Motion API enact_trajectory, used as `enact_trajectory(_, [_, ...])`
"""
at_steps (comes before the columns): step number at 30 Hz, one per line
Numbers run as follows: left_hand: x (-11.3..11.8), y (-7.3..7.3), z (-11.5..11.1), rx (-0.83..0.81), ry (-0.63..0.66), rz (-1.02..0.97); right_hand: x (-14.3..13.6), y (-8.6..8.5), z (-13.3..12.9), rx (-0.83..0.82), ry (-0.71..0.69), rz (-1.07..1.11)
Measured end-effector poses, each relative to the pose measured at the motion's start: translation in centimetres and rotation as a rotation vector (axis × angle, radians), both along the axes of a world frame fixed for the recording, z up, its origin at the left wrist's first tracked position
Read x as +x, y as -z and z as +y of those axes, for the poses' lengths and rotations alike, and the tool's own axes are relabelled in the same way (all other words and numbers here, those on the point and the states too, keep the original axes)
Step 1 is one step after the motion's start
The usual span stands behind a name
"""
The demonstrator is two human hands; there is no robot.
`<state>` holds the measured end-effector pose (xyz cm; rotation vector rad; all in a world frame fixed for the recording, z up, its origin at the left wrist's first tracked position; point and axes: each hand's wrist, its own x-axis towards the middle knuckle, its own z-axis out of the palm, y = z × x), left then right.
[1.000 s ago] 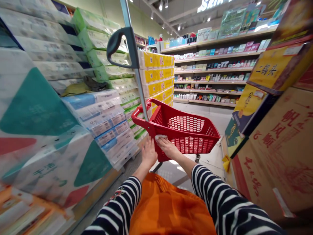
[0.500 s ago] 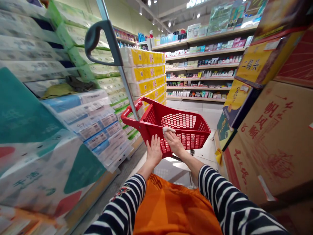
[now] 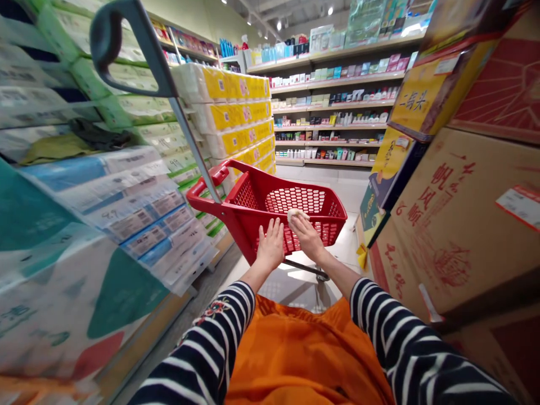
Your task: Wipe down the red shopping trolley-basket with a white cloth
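A red plastic shopping basket cart (image 3: 324, 205) stands in the aisle in front of me, its mesh walls empty inside as far as I can see. Its grey pull handle (image 3: 113, 39) rises on a metal pole toward the upper left. My left hand (image 3: 270, 247) lies flat, fingers apart, against the basket's near outer wall. My right hand (image 3: 307, 235) presses a small white cloth (image 3: 295, 214) onto the basket's near rim. Both arms wear striped sleeves, above an orange garment.
Stacked packs of tissue paper (image 3: 126, 191) fill the left side, with yellow packs (image 3: 236, 112) further on. Large cardboard boxes (image 3: 459, 214) crowd the right. Shelves of bottles (image 3: 337, 112) close the aisle's far end. A strip of floor (image 3: 304, 281) runs beneath the cart.
The view has swung so the cart and handle sit further left. My right hand with the cloth slid to the right along the rim. My left hand rose up the basket wall.
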<state>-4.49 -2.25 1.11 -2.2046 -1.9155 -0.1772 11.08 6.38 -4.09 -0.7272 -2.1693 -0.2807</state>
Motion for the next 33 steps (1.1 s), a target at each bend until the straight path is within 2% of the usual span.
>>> enact_trajectory(4, [1.6,1.3,-0.5,-0.049,0.075,0.0,2.1,5.3,-1.7,-0.154,0.032,-0.194])
enact_trajectory(6, [2.3,1.8,-0.7,-0.074,0.106,0.011,3.0,6.2,-2.4,-0.164,0.02,-0.224])
enact_trajectory(8, [2.8,1.9,-0.5,-0.091,0.117,0.02,3.7,5.1,-2.5,-0.121,0.0,-0.162])
enact_trajectory(12, [3.9,0.7,1.1,-0.085,0.105,0.015,4.7,0.5,-0.6,-0.019,0.037,0.048])
enact_trajectory(14, [4.6,0.2,1.9,-0.065,0.105,0.01,5.4,-0.2,0.3,-0.008,0.103,0.073])
enact_trajectory(15, [5.0,0.2,2.2,-0.06,0.107,0.008,5.8,0.2,0.6,-0.013,0.137,0.059])
enact_trajectory(17, [5.8,0.5,2.4,-0.061,0.126,0.012,6.6,2.1,0.5,-0.048,0.186,-0.004])
enact_trajectory(20, [6.9,1.8,2.0,-0.103,0.178,0.024,7.5,5.9,-0.7,-0.139,0.209,-0.125])
enact_trajectory(22, [7.4,2.5,1.7,-0.155,0.204,0.029,7.8,7.2,-1.5,-0.178,0.205,-0.165])
enact_trajectory(24, [7.8,2.7,1.7,-0.192,0.213,0.033,8.2,6.7,-1.8,-0.172,0.186,-0.135])
enact_trajectory(29, [8.8,1.0,3.0,-0.136,0.2,-0.003,10.0,2.1,-0.2,-0.078,0.197,0.106])
enact_trajectory(31, [9.3,0.5,3.4,-0.127,0.195,-0.015,10.8,1.9,0.5,-0.067,0.25,0.162])
enact_trajectory(33, [9.8,0.7,3.5,-0.128,0.207,-0.014,11.3,3.4,0.6,-0.109,0.296,0.151])
